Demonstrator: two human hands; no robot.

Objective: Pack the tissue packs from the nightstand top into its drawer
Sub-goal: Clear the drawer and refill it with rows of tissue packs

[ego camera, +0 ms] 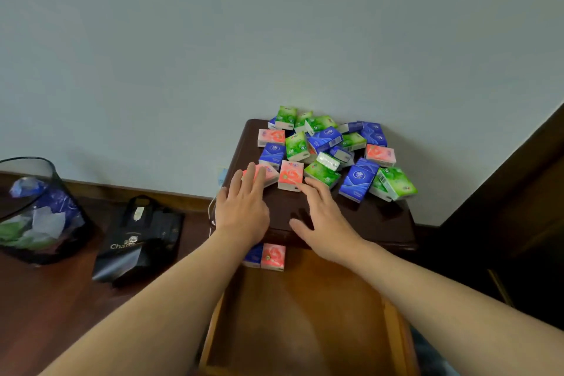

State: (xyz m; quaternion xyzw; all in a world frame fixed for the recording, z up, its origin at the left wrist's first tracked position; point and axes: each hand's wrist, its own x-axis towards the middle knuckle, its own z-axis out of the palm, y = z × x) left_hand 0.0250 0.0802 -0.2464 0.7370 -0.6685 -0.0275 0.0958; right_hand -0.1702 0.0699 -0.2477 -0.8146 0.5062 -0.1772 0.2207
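Left hand (242, 207) and right hand (323, 218) reach forward, fingers spread.

your left hand (242, 210): bare, no glove, no ring you can see | your right hand (325, 223): bare, no glove, no ring | wrists: no watch, no band | your forearms: uncovered as far as the frame edge, no sleeve in view

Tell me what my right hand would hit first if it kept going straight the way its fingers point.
Most likely the pink tissue pack: the fingertips of your right hand are already at its near corner, though contact is unclear. A green pack sits just beside it.
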